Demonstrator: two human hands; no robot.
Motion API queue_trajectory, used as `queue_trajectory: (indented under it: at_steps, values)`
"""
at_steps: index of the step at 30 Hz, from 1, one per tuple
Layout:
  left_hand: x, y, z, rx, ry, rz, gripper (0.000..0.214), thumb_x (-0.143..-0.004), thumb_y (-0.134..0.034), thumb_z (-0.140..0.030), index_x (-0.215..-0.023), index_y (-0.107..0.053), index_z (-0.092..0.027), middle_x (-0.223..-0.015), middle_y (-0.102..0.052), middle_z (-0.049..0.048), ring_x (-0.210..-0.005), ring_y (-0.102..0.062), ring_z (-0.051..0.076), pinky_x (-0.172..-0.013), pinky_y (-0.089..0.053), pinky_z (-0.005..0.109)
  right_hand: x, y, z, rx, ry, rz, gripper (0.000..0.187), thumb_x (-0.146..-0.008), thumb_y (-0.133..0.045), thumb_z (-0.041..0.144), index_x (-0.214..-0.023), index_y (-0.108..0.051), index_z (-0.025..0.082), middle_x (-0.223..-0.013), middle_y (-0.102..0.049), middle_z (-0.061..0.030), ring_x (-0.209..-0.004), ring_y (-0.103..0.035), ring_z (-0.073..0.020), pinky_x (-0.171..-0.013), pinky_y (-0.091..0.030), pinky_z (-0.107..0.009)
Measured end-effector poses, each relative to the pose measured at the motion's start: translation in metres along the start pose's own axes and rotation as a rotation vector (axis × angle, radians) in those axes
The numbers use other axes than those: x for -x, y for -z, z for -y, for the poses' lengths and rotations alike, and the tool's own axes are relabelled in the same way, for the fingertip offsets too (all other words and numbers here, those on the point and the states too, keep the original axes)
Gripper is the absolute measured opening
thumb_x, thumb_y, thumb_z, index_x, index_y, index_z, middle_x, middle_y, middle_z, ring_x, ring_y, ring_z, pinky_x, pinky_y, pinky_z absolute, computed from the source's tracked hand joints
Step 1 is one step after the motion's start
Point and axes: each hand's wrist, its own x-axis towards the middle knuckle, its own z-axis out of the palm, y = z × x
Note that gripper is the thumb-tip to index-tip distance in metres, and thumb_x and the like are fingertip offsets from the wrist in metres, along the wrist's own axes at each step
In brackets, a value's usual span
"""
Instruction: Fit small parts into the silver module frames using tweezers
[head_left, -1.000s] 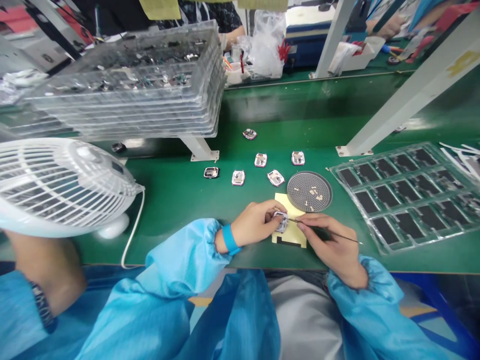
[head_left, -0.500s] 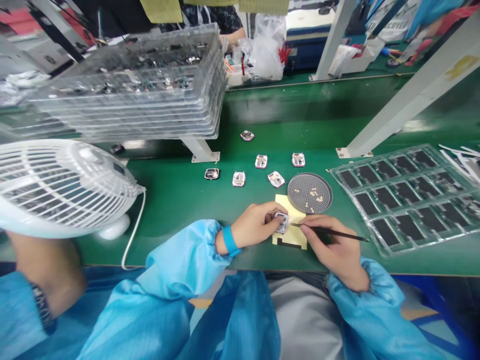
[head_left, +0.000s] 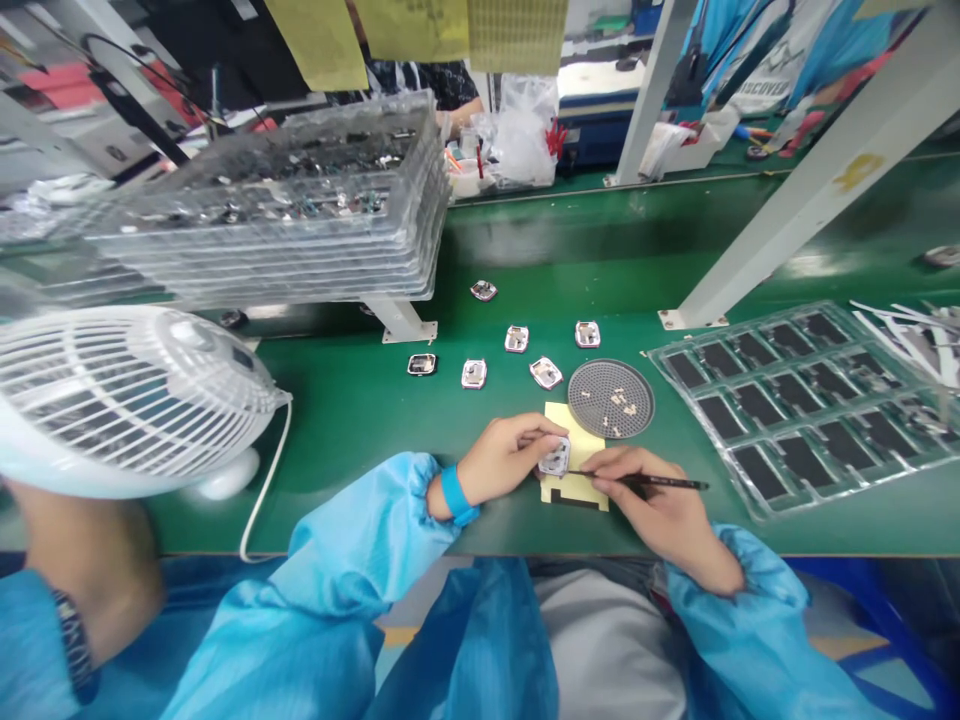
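Note:
My left hand (head_left: 508, 456) pinches a small square metal case (head_left: 555, 458) over a yellow card (head_left: 574, 470) on the green bench. My right hand (head_left: 660, 508) is closed round thin black tweezers (head_left: 660, 482), whose tip points left at the case. A blue band sits on my left wrist. Just beyond the card lies a round perforated dish (head_left: 610, 399) with several tiny pale parts on it.
Several more metal cases (head_left: 514, 338) lie loose on the bench behind. A clear tray of dark rectangles (head_left: 795, 405) sits at the right. A white fan (head_left: 127, 400) stands at the left, stacked clear trays (head_left: 285, 210) on a shelf behind. Another person's arm (head_left: 82, 580) is at lower left.
The view has tilted a little, so everything sits lower and left in the picture. My hands keep the same hold, with the tweezers now lying flatter toward the case.

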Motion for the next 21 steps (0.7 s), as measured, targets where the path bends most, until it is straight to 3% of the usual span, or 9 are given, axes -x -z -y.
queue_trajectory:
  at_steps: [3,6,8,9,11,13,16,19,21]
  values:
    - [-0.002,0.000,-0.002,0.094,0.058,-0.023,0.034,-0.087,-0.068,-0.044,-0.105,-0.070,-0.015,-0.085,-0.072,0.0063,-0.070,-0.067,0.014,-0.060,-0.057,0.024,0.005,0.012,0.011,-0.114,-0.022,0.051,0.007,-0.092,-0.066,0.024,-0.088,-0.062,0.020,-0.095,-0.073,-0.0064,-0.089,-0.071,-0.0186,-0.079,-0.058,-0.032]
    - [-0.004,0.002,-0.003,0.185,0.076,-0.039,0.034,-0.085,-0.072,-0.041,-0.106,-0.067,-0.015,-0.088,-0.072,0.0070,-0.075,-0.068,0.015,-0.066,-0.057,0.025,0.004,0.051,0.019,-0.163,-0.039,0.006,0.023,-0.101,-0.049,0.037,-0.089,-0.059,0.021,-0.096,-0.072,-0.0090,-0.092,-0.069,-0.0214,-0.083,-0.055,-0.037]
    - [-0.004,0.003,-0.004,0.243,0.044,-0.007,0.033,-0.082,-0.075,-0.033,-0.107,-0.062,-0.016,-0.093,-0.072,0.0067,-0.081,-0.070,0.015,-0.073,-0.058,0.026,-0.006,0.098,0.018,-0.028,-0.086,-0.126,0.039,-0.104,-0.037,0.045,-0.084,-0.058,0.020,-0.093,-0.070,-0.0110,-0.092,-0.068,-0.0234,-0.084,-0.052,-0.038]
    - [-0.004,0.003,-0.004,0.265,0.024,0.013,0.034,-0.081,-0.076,-0.029,-0.107,-0.059,-0.018,-0.095,-0.072,0.0060,-0.082,-0.070,0.015,-0.076,-0.057,0.026,-0.014,0.127,0.016,0.154,-0.158,-0.232,0.041,-0.103,-0.037,0.048,-0.086,-0.060,0.019,-0.085,-0.068,-0.0100,-0.083,-0.067,-0.0219,-0.078,-0.051,-0.035]
    - [-0.005,0.003,-0.005,0.290,0.005,0.028,0.038,-0.079,-0.078,-0.025,-0.106,-0.052,-0.020,-0.095,-0.072,0.0039,-0.082,-0.071,0.015,-0.073,-0.057,0.025,-0.031,0.191,0.009,0.746,-0.433,-0.455,0.044,-0.102,-0.036,0.052,-0.100,-0.065,0.019,-0.077,-0.066,-0.0071,-0.071,-0.062,-0.0182,-0.069,-0.044,-0.032]
    - [-0.005,0.003,-0.006,0.270,0.019,0.008,0.041,-0.079,-0.078,-0.026,-0.108,-0.050,-0.021,-0.093,-0.071,0.0027,-0.079,-0.071,0.015,-0.066,-0.056,0.022,-0.048,0.251,-0.001,0.944,-0.559,-0.551,0.032,-0.095,-0.056,0.043,-0.100,-0.068,0.013,-0.088,-0.068,-0.0135,-0.080,-0.061,-0.0226,-0.073,-0.039,-0.034]
    - [-0.008,0.003,-0.007,0.164,0.053,-0.034,0.042,-0.080,-0.078,-0.031,-0.113,-0.056,-0.016,-0.094,-0.072,0.0049,-0.082,-0.071,0.015,-0.070,-0.057,0.023,-0.066,0.313,-0.018,1.065,-0.741,-0.466,0.024,-0.074,-0.079,0.030,-0.084,-0.072,0.009,-0.085,-0.068,-0.0184,-0.078,-0.058,-0.0256,-0.071,-0.034,-0.035]
    - [-0.011,0.003,-0.006,0.107,0.066,-0.064,0.038,-0.077,-0.080,-0.035,-0.103,-0.063,-0.013,-0.093,-0.073,0.0071,-0.086,-0.071,0.016,-0.077,-0.058,0.025,-0.073,0.338,-0.034,1.078,-0.815,-0.292,0.024,-0.067,-0.085,0.030,-0.081,-0.076,0.012,-0.079,-0.067,-0.0141,-0.074,-0.056,-0.0229,-0.072,-0.034,-0.034]
    - [-0.014,0.001,-0.006,0.146,0.074,-0.072,0.038,-0.076,-0.081,-0.039,-0.098,-0.062,-0.013,-0.089,-0.073,0.0067,-0.081,-0.071,0.017,-0.070,-0.059,0.026,-0.075,0.344,-0.044,1.072,-0.827,-0.211,0.024,-0.068,-0.085,0.033,-0.082,-0.077,0.014,-0.079,-0.068,-0.0123,-0.071,-0.055,-0.0206,-0.073,-0.035,-0.034]
